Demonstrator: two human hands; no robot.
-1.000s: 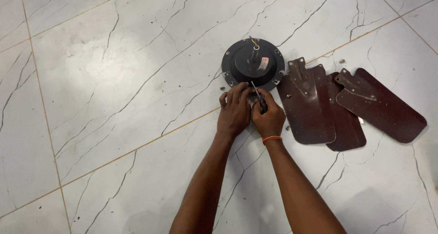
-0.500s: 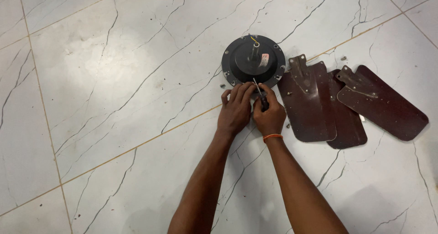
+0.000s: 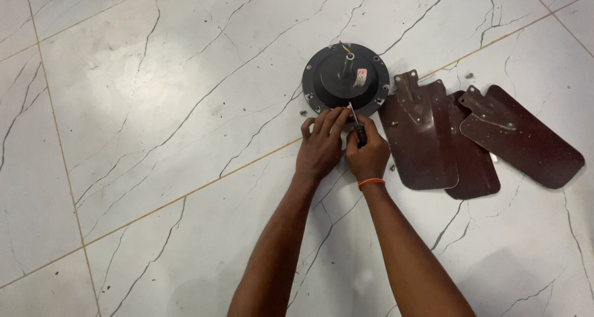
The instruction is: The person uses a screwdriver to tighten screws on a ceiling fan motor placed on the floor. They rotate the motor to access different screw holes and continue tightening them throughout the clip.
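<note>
Right hand point(image 3: 367, 155) has a closed grip on a screwdriver point(image 3: 355, 120), tip hidden at the motor point(image 3: 344, 79) rim; left hand point(image 3: 321, 145) fingertips rest there, grip unclear.

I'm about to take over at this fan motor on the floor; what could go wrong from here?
The screwdriver in the right hand could slip off the motor housing rim toward the left hand fingers beside its tip. Loose screws lying on the tiles could be lost or knelt on near the blades.
</note>
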